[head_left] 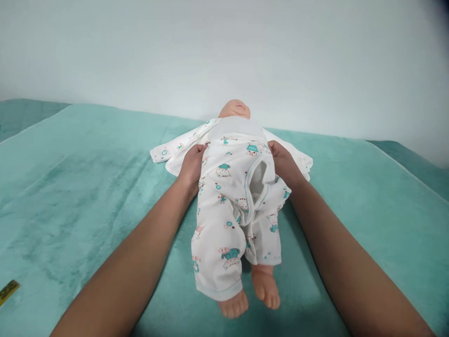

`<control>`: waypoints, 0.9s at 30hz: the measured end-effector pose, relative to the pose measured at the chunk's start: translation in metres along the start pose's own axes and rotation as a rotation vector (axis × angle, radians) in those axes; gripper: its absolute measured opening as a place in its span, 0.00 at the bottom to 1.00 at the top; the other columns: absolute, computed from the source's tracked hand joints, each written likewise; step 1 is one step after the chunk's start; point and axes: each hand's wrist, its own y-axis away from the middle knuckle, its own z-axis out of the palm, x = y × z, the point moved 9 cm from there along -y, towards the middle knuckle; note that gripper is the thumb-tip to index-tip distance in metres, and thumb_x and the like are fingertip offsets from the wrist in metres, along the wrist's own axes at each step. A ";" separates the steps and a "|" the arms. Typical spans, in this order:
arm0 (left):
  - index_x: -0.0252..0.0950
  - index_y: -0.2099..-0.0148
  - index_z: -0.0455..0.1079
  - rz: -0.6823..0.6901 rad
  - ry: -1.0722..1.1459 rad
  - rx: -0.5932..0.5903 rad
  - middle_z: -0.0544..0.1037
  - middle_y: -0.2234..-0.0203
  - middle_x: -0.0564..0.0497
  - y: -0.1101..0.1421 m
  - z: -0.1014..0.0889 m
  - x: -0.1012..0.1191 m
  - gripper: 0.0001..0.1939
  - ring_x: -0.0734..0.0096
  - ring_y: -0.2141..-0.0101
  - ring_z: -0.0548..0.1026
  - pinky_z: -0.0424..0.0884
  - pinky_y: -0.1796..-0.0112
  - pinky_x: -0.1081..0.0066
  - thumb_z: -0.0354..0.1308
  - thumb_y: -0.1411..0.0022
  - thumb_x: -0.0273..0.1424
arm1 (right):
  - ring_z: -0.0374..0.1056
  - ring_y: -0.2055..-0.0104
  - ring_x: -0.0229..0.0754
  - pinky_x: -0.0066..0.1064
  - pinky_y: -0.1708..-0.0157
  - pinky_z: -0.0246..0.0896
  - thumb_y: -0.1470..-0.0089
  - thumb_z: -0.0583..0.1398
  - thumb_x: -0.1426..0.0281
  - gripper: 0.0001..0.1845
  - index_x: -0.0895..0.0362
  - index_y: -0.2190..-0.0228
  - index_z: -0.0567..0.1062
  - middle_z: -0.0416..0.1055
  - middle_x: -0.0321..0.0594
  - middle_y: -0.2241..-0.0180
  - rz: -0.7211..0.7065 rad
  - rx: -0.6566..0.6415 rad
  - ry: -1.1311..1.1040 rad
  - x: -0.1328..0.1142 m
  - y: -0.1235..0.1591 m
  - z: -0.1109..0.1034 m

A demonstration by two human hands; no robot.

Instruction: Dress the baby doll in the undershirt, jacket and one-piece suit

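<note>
The left hand has its fingers curled in and seems to pinch the waist of the pants at one side; the right hand does the same at the other. Both look nearly closed, with cloth in the grip, though some fingertips are hidden.

The pants, white and printed, are on the doll, which lies on its back between the forearms, feet toward the wearer. They cover both legs up to the belly, but they sit askew: the slit gapes toward the right hand, and the cloth on that side bunches, its hem higher than the other. A harder tug by the right hand would likely deepen this twist. Pulling both sides without holding the body could drag the doll along the sheet, and the feet could slip up inside the legs.

Past the hands, the shirt spreads open on either side, sleeves out. Its loose edges lie close by the knuckles, so they could get caught in the waist. Beyond stands a pale wall; a yellow tag lies far left.
</note>
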 end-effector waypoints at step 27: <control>0.39 0.69 0.57 0.488 -0.421 0.042 0.66 0.75 0.55 -0.039 -0.001 0.037 0.11 0.69 0.70 0.64 0.60 0.65 0.70 0.52 0.34 0.31 | 0.57 0.76 0.40 0.33 0.70 0.52 0.42 0.57 0.59 0.12 0.51 0.72 0.64 0.59 0.31 0.81 -0.275 0.155 0.793 -0.033 -0.056 -0.010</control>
